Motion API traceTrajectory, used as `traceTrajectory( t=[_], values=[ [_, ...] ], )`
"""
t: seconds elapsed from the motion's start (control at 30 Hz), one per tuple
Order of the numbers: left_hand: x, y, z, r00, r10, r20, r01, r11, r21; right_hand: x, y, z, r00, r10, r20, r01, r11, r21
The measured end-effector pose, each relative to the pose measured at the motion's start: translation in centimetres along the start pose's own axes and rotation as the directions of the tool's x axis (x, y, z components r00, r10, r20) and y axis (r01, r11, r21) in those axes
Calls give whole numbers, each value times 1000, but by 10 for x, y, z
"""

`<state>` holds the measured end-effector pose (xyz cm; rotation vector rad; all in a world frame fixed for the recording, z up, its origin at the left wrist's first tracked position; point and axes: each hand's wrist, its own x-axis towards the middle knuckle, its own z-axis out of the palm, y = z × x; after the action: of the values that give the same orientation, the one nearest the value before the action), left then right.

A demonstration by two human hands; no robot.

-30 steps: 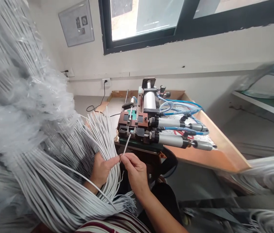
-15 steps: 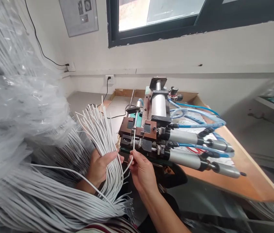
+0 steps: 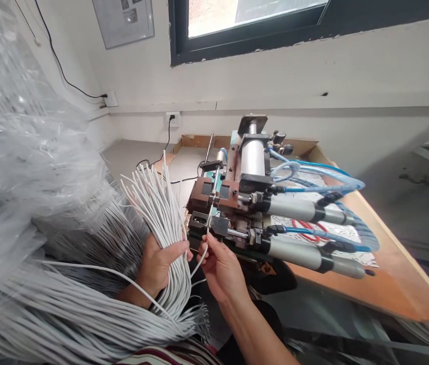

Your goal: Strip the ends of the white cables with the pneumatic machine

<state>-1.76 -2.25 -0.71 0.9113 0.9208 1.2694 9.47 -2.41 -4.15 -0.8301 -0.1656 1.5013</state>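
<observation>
My left hand (image 3: 161,263) is wrapped round a thick bundle of light grey cables (image 3: 161,203), whose loose ends fan upward. In my right hand (image 3: 220,263), thumb and fingers pinch one single cable (image 3: 204,252) just in front of a machine with metal cylinders (image 3: 252,157). That cable runs up between the machine's dark front jaws (image 3: 218,226) and on to the brown blocks (image 3: 227,192) behind them. Its lower part curves back toward the bundle. The jaws are closed around the cable, and the brown blocks sit close together.
A large mass of grey cables (image 3: 85,314), partly in clear plastic (image 3: 47,167), fills the left side. Blue air hoses (image 3: 313,177) loop over the wooden-edged table (image 3: 393,274) at the right. A window (image 3: 256,12) and sockets are on the wall behind.
The machine's jaws and brown blocks have moved left and closed on the single cable, with more of the lower rod showing. Both hands keep their holds. The view has shifted slightly.
</observation>
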Motion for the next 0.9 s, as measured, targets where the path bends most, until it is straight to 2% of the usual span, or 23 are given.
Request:
traceTrajectory(
  t=[0.13,0.23,0.33,0.43,0.63,0.9],
  values=[
    [-3,-3,2,999,28,34,-31,995,97,-4,1,0,990,33,140,-20,996,-92],
    [-9,-6,3,999,25,24,-29,982,185,-9,-1,2,976,-14,216,49,986,-159],
    [-17,-11,2,1000,-14,-7,15,968,251,-12,-4,3,979,-139,151,165,971,-174],
    [-23,-15,-3,998,-66,-25,70,971,230,-14,-4,1,969,-222,110,239,954,-183],
    [-25,-17,-8,979,-134,-152,144,988,62,-20,4,-15,982,-139,129,175,927,-332],
    [-24,-9,3,957,-162,-241,176,984,39,-14,-4,-14,989,-114,93,137,943,-303]
  ],
)
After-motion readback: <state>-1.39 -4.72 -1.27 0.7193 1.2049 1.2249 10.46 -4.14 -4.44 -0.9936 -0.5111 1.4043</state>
